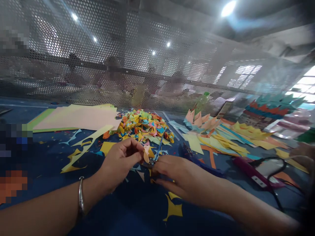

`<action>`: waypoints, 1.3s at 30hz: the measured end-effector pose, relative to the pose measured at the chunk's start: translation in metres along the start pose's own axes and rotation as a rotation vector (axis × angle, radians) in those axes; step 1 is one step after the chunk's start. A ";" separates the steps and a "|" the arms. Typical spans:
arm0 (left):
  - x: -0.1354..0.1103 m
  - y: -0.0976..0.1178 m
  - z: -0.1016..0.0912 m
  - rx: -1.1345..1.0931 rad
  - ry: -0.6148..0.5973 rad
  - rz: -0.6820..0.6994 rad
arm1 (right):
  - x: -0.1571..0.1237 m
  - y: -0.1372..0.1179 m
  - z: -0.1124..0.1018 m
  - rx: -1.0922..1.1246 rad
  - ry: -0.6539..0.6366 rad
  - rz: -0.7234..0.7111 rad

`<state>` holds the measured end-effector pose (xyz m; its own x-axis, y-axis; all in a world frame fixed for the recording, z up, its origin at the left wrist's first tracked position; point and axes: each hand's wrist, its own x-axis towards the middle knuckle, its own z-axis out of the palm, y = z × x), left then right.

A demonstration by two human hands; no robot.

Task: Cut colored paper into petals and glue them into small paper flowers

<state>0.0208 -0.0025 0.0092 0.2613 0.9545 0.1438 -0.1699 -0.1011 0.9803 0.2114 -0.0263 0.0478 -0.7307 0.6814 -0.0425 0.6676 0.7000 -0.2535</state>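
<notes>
My left hand [125, 156], a silver bracelet on its wrist, pinches a small curled piece of peach paper [146, 154] between thumb and fingertips. Just to the right of it, my right hand [173, 172] is closed, its fingers curled inward. A dark narrow shape shows at its fingertips, too blurred to name, and a thin blue stick-like thing [159, 149] rises beside them. Behind both hands lies a heap of small curled paper pieces [141, 123] in many colours. Yellow paper offcuts [173, 208] lie on the dark blue tabletop in front of my right hand.
Large pastel paper sheets [76, 118] are stacked at the back left. Zigzag-cut paper strips [221, 139] spread across the right side. A purple power strip [256, 173] with black cables lies at the right, near another person's hand [302, 154]. A perforated metal screen [98, 75] stands behind.
</notes>
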 end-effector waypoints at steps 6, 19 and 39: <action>0.002 -0.002 -0.003 -0.019 0.006 -0.009 | 0.016 0.002 0.004 0.016 -0.063 -0.003; 0.004 -0.003 -0.002 -0.042 -0.017 -0.028 | 0.013 0.009 0.013 0.101 -0.004 -0.043; 0.001 -0.001 0.002 -0.048 -0.025 -0.060 | 0.012 0.021 0.013 0.985 0.313 0.200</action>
<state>0.0228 -0.0023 0.0090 0.2955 0.9512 0.0888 -0.1986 -0.0297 0.9796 0.2145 -0.0060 0.0298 -0.4567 0.8885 0.0452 0.2582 0.1810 -0.9490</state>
